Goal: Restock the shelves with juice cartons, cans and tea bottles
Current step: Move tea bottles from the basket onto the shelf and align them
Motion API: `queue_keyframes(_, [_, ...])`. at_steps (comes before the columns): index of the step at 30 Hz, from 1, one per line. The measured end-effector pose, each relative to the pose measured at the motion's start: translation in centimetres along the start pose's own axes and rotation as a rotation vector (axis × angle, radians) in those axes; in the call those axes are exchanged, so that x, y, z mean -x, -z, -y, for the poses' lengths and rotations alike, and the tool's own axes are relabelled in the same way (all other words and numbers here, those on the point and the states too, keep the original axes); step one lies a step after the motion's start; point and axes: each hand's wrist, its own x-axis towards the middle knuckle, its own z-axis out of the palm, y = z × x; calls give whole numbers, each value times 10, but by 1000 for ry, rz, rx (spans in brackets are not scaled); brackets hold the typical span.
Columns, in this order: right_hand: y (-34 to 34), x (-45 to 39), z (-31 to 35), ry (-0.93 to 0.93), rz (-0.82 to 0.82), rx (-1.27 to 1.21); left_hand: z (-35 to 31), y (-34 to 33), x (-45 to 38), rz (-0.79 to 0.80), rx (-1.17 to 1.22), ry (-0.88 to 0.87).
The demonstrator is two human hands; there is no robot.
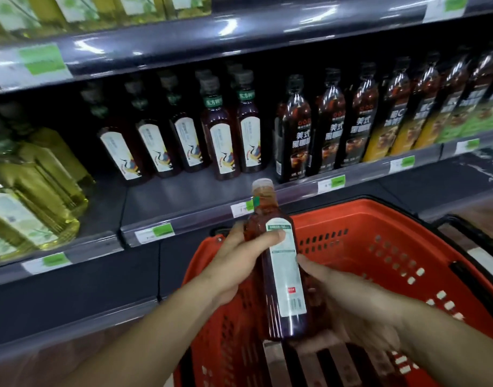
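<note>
A dark red tea bottle (278, 263) with a white label and pale cap is held upright above the red basket (379, 247), just in front of the shelf edge. My left hand (239, 258) grips its upper body, thumb across the label. My right hand (348, 303) cups and holds its lower part from the right. On the middle shelf (183, 208) stands a row of matching tea bottles (223, 135) with crane labels, with bare shelf in front of them.
Black coffee bottles (329, 127) and orange-labelled bottles (393, 118) fill the shelf's right side. Yellow-green bottles (30, 191) sit at the left. More packs lie in the basket's bottom (309, 364). Price tags line the shelf edges.
</note>
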Motion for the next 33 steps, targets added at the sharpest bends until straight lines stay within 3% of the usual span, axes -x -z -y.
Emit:
queue_keyframes(6, [-69, -18, 69, 67, -43, 11, -48, 55, -13, -134, 78, -140])
queue_keyframes(16, [-146, -98, 161, 215, -170, 138, -109, 142, -87, -186, -45, -293])
queue_keyframes(24, [-155, -175, 167, 404, -257, 115, -110, 177, -150, -246, -39, -367])
queue_keyframes(33, [-153, -227, 151, 628, -493, 491, -99, 199, -184, -169, -61, -425])
